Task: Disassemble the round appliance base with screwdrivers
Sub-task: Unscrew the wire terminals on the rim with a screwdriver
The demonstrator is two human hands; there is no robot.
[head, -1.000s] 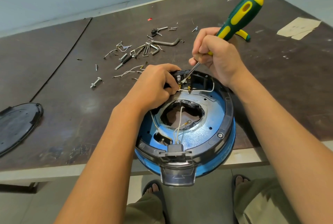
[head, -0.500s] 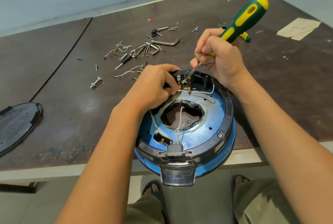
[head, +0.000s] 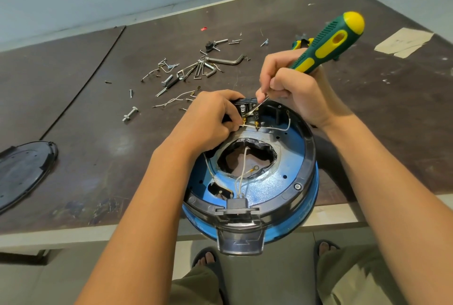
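We keep the round base [head: 289,182] at the table's [head: 98,182] near edge. Our left hand [head: 210,118] pinches a white wire [head: 272,128] at its far rim; our right hand [head: 294,91] grips the screwdriver [head: 326,43], tip there. Loose screws [head: 176,76] lie beyond, a black cover [head: 22,172] far left.

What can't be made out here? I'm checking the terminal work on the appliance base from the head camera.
- Screwdriver tip: too small to tell what it engages at the terminals.
- Left hand fingertips: curled under, grip unclear.
- Second tool: hidden behind the right hand.
- Black cover: cut off by the left edge.
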